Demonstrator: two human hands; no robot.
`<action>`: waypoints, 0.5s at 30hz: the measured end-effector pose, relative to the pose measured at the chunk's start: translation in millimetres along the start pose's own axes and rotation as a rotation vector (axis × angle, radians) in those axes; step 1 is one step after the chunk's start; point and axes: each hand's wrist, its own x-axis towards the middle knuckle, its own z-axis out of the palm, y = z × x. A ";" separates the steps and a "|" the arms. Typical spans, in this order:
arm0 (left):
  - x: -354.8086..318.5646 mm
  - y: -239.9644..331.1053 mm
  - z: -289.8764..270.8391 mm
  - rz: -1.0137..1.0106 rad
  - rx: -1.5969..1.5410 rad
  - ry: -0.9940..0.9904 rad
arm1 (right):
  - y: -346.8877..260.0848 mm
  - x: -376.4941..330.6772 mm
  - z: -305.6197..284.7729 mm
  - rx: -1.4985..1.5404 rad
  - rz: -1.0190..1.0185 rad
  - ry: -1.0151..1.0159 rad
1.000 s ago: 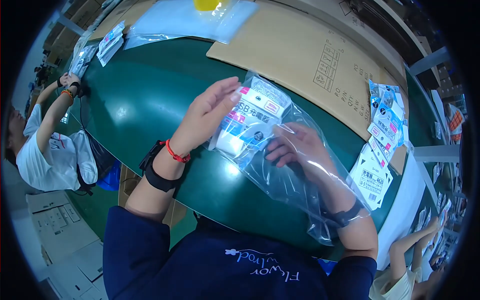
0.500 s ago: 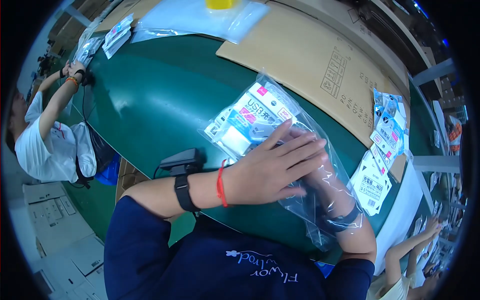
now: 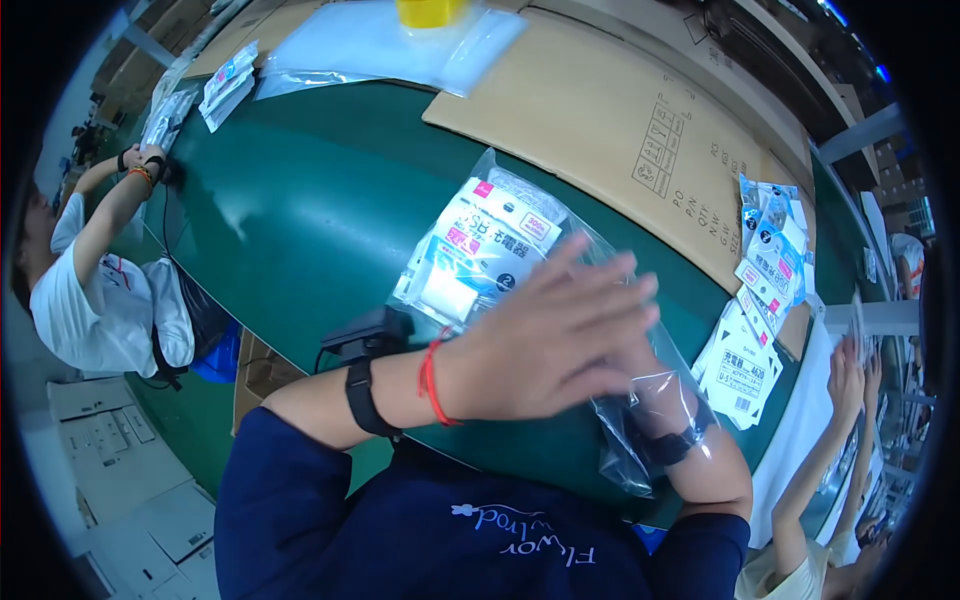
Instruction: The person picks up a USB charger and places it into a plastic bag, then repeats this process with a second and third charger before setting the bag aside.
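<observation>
A clear plastic bag (image 3: 626, 455) lies on the green table, with several white-and-blue charger packets (image 3: 478, 245) at its far end. My left hand (image 3: 555, 345) passes over the bag's middle, fingers stretched out and a little blurred, near the packets' right edge. Beneath it is my right hand (image 3: 643, 368), whose fingers are hidden by the left one. Clear film covers the right wrist, so that hand appears to be inside the bag; whether it grips a packet I cannot see.
A black device (image 3: 370, 330) sits by my left forearm. Flat cardboard (image 3: 570, 120) and a stack of clear bags (image 3: 350, 45) with a yellow roll (image 3: 430, 10) lie beyond. More packets (image 3: 772, 255) and white labels (image 3: 738, 370) are at right. Co-workers sit on both sides.
The packets have shifted slightly left and their printed fronts show more. My left hand's fingers have moved a little over the bag. At right, a co-worker's hands have risen.
</observation>
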 end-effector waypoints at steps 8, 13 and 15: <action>-37.7 -41.7 -31.8 -0.372 0.466 -0.203 | -26.5 -1.7 -30.5 0.006 0.612 -0.435; -83.6 -49.8 -84.9 -0.444 0.618 -0.215 | -26.2 9.5 -31.7 0.082 0.569 -0.714; -105.3 -39.8 -105.7 -0.569 0.789 -0.259 | -29.8 18.2 -33.9 0.020 0.483 -0.777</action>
